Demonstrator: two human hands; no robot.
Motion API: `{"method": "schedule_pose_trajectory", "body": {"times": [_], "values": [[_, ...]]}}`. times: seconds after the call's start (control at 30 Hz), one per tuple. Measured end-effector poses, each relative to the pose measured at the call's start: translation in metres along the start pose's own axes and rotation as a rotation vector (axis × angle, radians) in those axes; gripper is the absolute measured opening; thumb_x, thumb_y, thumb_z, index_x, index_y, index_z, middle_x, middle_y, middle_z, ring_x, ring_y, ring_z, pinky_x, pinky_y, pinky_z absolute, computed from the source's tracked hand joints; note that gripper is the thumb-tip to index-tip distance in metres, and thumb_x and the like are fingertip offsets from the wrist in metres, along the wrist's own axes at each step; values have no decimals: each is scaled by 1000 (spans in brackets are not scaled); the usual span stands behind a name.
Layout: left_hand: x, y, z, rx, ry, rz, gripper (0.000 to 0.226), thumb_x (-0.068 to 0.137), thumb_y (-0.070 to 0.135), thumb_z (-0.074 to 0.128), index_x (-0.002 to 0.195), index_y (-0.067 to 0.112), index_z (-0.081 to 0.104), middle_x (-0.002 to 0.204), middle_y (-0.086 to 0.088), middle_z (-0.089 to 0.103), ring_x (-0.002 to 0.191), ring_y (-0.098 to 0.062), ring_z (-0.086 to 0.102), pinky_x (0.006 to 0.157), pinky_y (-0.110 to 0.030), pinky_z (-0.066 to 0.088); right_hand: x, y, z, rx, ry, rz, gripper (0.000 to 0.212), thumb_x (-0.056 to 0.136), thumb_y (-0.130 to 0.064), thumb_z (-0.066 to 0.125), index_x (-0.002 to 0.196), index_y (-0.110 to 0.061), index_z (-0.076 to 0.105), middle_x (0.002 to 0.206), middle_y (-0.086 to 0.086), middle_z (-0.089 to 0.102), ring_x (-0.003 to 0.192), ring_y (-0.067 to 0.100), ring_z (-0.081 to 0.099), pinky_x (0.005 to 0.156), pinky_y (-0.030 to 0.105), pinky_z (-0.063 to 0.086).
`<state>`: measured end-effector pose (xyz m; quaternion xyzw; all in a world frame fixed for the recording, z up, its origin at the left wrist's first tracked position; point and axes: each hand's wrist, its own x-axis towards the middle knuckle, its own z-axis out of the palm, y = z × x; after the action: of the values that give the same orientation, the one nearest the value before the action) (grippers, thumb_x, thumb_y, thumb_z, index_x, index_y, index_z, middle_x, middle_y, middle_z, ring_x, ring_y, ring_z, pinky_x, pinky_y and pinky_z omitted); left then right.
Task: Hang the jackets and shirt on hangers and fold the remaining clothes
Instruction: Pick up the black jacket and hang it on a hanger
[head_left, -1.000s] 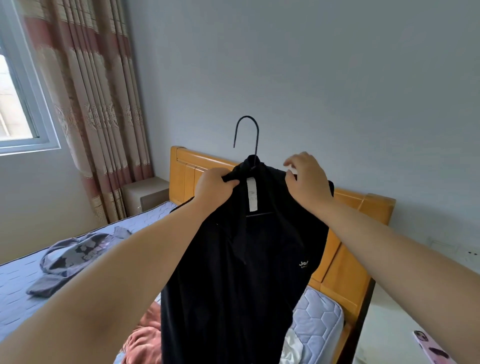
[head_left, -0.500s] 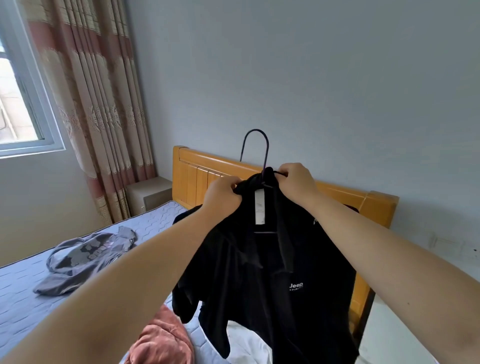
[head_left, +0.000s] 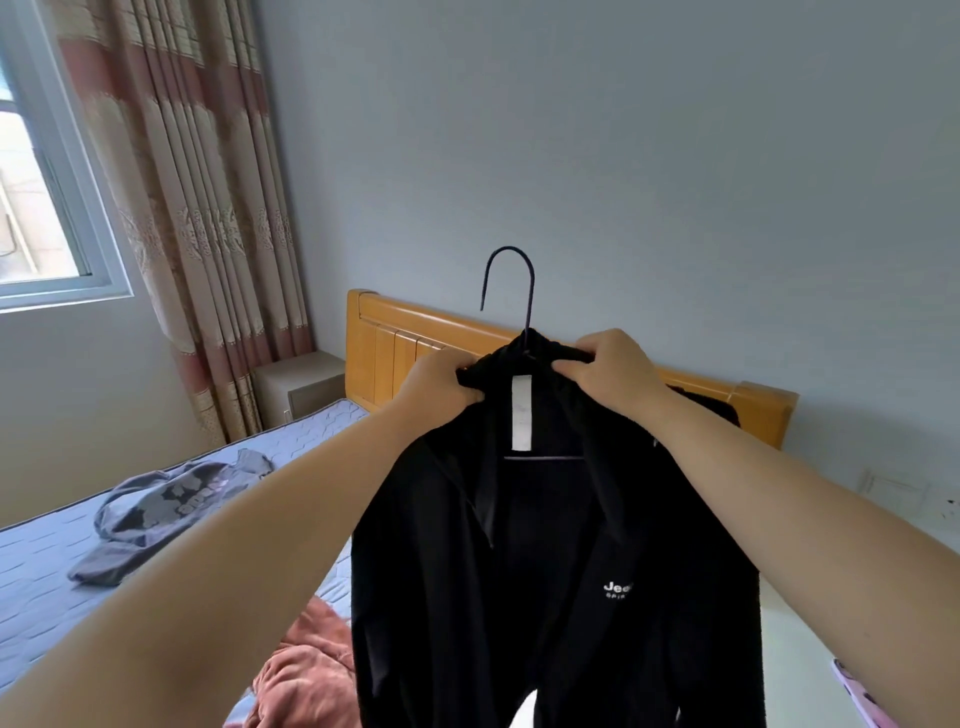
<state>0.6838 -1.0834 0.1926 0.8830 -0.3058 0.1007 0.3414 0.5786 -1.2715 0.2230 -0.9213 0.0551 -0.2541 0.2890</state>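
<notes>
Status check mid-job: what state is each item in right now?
Jacket, on the hanger, held up by its collar.
Hanger, inside the jacket, hook free.
Left hand, gripping the collar.
Right hand, gripping the collar.
Grey top, crumpled on the bed, unfolded.
Pink garment, crumpled on the bed, unfolded.

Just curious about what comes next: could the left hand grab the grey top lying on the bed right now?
Probably not at once: the left hand grips the collar of the black jacket, so it must let go first. Otherwise the way looks free; nothing lies between it and the grey top.
</notes>
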Motion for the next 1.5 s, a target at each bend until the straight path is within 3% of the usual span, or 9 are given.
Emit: {"method": "schedule_pose_trajectory", "body": {"times": [0.23,0.37,0.53,0.87,1.0,1.17,1.3,1.43,1.5], "values": [[-11,-8,-11,10,-321,89,48,89,32,65,131,31,42,118,13,49,102,-6,47,97,-31,41,1,7,2,-23,73,-28,19,84,-26,70,76,-13,59,80,5,63,80,21,59,66,27,43],[-5,20,-17,-19,-303,125,27,100,33,45,124,24,52,114,9,57,93,-5,50,87,-24,39,3,5,7,37,49,-49,16,79,-18,74,80,-18,58,90,3,65,91,24,63,82,36,51],[-1,24,-9,-25,-65,40,28,96,25,55,108,3,66,104,-12,68,72,-9,53,65,-18,41,6,-5,8,92,74,-124,13,86,-16,67,97,-14,62,99,-1,60,96,17,57,68,10,37],[4,18,-5,-125,17,-28,26,82,19,70,94,-4,68,95,-20,69,76,-24,60,82,-44,53,11,-24,22,-109,96,-227,9,87,-14,65,94,-10,67,77,-8,54,69,8,47,58,11,28],[6,12,-7,-219,-28,-77,27,77,18,75,95,-1,68,97,-20,69,82,-27,64,84,-43,53,6,-17,32,-360,388,-510,19,83,-8,51,73,-5,67,65,5,63,61,20,59,60,15,35],[8,9,-7,-327,-29,-110,12,79,15,75,89,14,69,93,-9,70,81,-17,63,77,-32,54,-7,3,60,-576,60,-733,17,62,-7,83,71,-8,69,61,3,63,55,19,61,51,19,43],[14,4,-16,-372,3,-143,12,82,14,73,87,22,65,81,9,63,73,-5,57,59,-17,44,-1,-7,29,-163,363,-527,31,86,-14,41,96,-4,69,86,7,66,82,19,60,77,9,35],[22,5,-20,-353,75,-115,12,83,17,72,88,23,63,76,14,58,69,1,52,56,-12,38,25,2,18,-206,-75,-180,33,94,-15,54,127,-12,57,126,7,58,117,23,52,100,30,39],[22,8,-14,-294,141,-71,10,84,21,71,87,24,62,76,16,56,71,-3,53,62,-15,40,34,5,29,-190,-80,-55,26,94,-24,58,116,-11,62,115,8,63,109,26,58,87,32,46]]}}
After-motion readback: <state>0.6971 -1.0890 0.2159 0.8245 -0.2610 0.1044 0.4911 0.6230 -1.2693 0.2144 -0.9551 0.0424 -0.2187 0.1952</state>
